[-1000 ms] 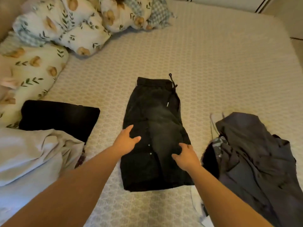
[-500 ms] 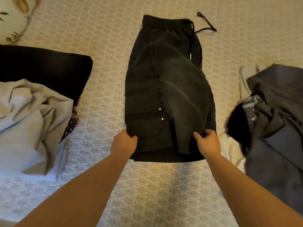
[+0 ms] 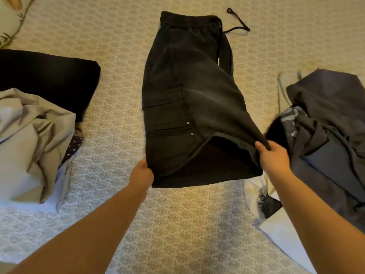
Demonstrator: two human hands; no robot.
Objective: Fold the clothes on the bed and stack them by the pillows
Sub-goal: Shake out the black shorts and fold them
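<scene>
Black cargo shorts (image 3: 183, 91) are held at the hem by both hands in the middle of the bed (image 3: 177, 224).

The lower left corner is pinched by the left hand (image 3: 142, 173) and the lower right corner is gripped and lifted off the cover by the right hand (image 3: 273, 157), so the inside of the leg is shown. The waistband and drawstring (image 3: 238, 26) lie flat at the far end. A black folded garment (image 3: 49, 76) and a beige heap (image 3: 29, 139) lie to the left, a grey pile (image 3: 325, 135) to the right.

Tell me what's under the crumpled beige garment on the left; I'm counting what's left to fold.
Under the beige garment, a dark polka-dot fabric and pale cloth peek out. A folded black item sits behind. Anything more is covered.
</scene>
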